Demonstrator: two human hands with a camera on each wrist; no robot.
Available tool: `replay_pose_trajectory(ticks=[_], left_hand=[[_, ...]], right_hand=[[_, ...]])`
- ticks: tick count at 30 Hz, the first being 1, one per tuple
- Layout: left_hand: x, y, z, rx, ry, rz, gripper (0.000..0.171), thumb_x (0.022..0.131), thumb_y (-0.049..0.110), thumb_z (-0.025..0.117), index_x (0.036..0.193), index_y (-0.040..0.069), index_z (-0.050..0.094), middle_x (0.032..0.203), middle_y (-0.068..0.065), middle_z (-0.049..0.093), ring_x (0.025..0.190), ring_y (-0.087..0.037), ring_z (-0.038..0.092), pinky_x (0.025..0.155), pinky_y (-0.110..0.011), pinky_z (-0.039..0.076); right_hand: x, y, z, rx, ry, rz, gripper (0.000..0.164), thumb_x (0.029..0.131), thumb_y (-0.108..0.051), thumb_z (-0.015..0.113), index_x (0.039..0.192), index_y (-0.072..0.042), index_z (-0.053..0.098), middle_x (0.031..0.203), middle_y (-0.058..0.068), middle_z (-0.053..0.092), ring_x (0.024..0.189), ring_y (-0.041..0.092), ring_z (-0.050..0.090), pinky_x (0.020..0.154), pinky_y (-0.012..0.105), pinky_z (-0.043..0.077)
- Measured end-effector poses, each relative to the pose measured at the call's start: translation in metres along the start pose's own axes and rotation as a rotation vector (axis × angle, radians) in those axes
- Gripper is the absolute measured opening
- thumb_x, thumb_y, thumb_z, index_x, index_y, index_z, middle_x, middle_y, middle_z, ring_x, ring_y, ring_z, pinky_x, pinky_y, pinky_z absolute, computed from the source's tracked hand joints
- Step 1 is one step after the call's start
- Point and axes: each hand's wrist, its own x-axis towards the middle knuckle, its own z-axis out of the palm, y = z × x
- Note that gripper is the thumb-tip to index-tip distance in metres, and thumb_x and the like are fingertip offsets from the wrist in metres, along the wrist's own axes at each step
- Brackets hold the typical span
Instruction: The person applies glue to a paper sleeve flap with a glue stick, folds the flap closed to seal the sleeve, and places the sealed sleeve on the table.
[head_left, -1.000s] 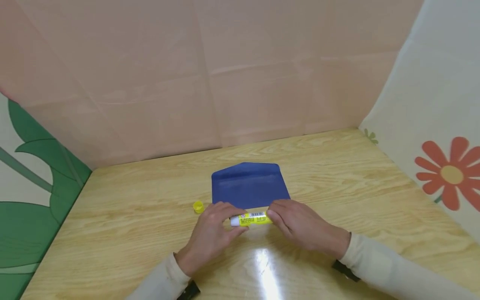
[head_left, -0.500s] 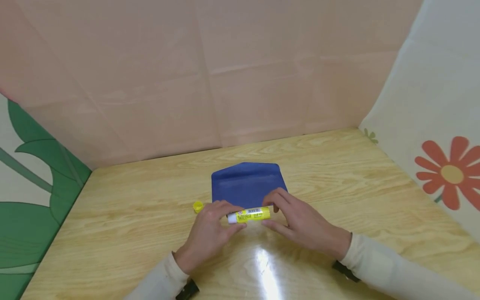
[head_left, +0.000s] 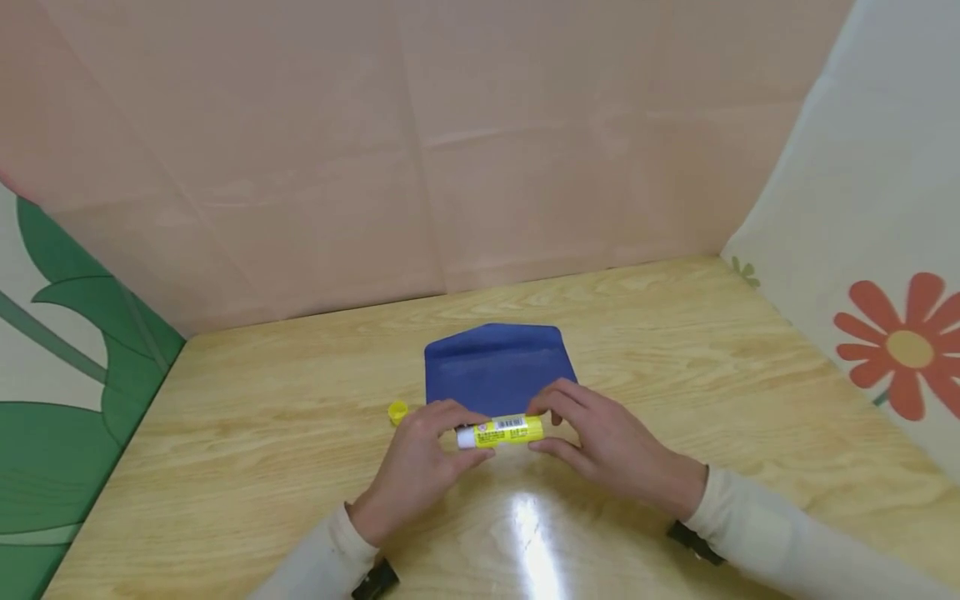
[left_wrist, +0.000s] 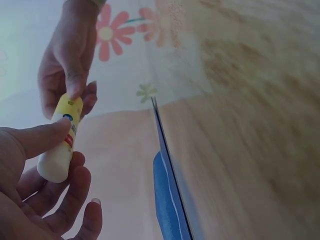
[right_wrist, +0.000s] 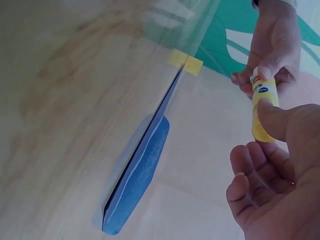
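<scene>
A yellow glue stick (head_left: 510, 430) with a white end lies crosswise above the table, held between both hands. My left hand (head_left: 420, 450) pinches it near the white end, thumb below and fingers above in the head view. At the yellow end, my right hand (head_left: 611, 446) holds it between thumb and fingers. In the right wrist view the right thumb (right_wrist: 277, 120) lies along the yellow barrel (right_wrist: 263, 131). Just beyond the hands, a dark blue envelope (head_left: 495, 375) lies on the table with its flap spread away; its near edge is partly hidden by the hands.
The glue stick's yellow cap (head_left: 397, 412) stands on the wooden table (head_left: 300, 392), left of the envelope and close to the left hand. A pink sheet (head_left: 420, 167) hangs behind the table, and patterned sheets (head_left: 885, 208) border its sides.
The right hand loosened from the yellow end, its thumb and fingers spreading, and now they are back around that end. The left hand kept its pinch. Envelope and cap stayed put.
</scene>
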Motion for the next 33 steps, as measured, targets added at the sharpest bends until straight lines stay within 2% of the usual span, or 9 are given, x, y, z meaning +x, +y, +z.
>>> replay_pose_trajectory(ticks=[6, 11, 17, 21, 25, 33], left_hand=[[-0.0009, 0.0008, 0.0018, 0.022, 0.005, 0.029, 0.030, 0.069, 0.018, 0.091, 0.096, 0.017, 0.079, 0.085, 0.009, 0.073, 0.079, -0.003, 0.060, 0.075, -0.029, 0.048], [-0.0022, 0.0013, 0.0023, 0.041, 0.014, 0.034, 0.030, 0.067, 0.015, 0.092, 0.095, 0.017, 0.079, 0.084, 0.009, 0.074, 0.079, -0.004, 0.061, 0.076, -0.027, 0.047], [-0.0027, 0.0011, 0.0027, 0.031, 0.032, 0.050, 0.031, 0.067, 0.016, 0.092, 0.095, 0.017, 0.079, 0.085, 0.009, 0.074, 0.079, -0.004, 0.061, 0.073, -0.028, 0.050], [-0.0032, 0.0022, 0.0029, 0.051, 0.053, 0.097, 0.032, 0.066, 0.018, 0.093, 0.095, 0.016, 0.079, 0.084, 0.008, 0.074, 0.078, -0.005, 0.060, 0.072, -0.025, 0.048], [-0.0035, 0.0035, 0.0034, 0.073, 0.071, 0.143, 0.033, 0.065, 0.019, 0.093, 0.095, 0.016, 0.079, 0.085, 0.008, 0.075, 0.079, -0.006, 0.060, 0.073, -0.023, 0.047], [-0.0032, 0.0037, 0.0042, 0.083, 0.077, 0.162, 0.034, 0.065, 0.018, 0.093, 0.095, 0.016, 0.079, 0.085, 0.008, 0.074, 0.080, -0.006, 0.059, 0.073, -0.023, 0.048]], right_hand=[[-0.0010, 0.0017, 0.0001, -0.047, 0.024, -0.051, 0.027, 0.088, -0.030, 0.076, 0.107, -0.016, 0.063, 0.105, -0.008, 0.062, 0.083, 0.007, 0.059, 0.072, 0.020, 0.052], [-0.0012, -0.0002, 0.0004, -0.083, 0.001, -0.049, 0.020, 0.092, -0.033, 0.070, 0.105, -0.018, 0.065, 0.101, -0.010, 0.061, 0.084, 0.006, 0.059, 0.073, 0.024, 0.052], [0.0007, -0.0016, 0.0009, -0.142, -0.051, -0.036, 0.009, 0.098, -0.030, 0.061, 0.098, -0.021, 0.063, 0.091, -0.013, 0.054, 0.080, 0.002, 0.047, 0.071, 0.023, 0.045], [0.0007, -0.0013, 0.0024, -0.166, -0.074, -0.050, 0.014, 0.102, -0.024, 0.054, 0.089, -0.020, 0.057, 0.082, -0.012, 0.046, 0.075, 0.002, 0.040, 0.068, 0.021, 0.041], [0.0000, -0.0020, 0.0032, -0.138, -0.092, -0.021, 0.020, 0.104, -0.019, 0.050, 0.084, -0.020, 0.053, 0.077, -0.013, 0.042, 0.071, 0.001, 0.038, 0.065, 0.020, 0.039], [0.0009, -0.0030, 0.0017, -0.089, -0.122, 0.024, 0.025, 0.103, -0.018, 0.052, 0.077, -0.021, 0.051, 0.071, -0.015, 0.039, 0.065, -0.001, 0.035, 0.061, 0.017, 0.035]])
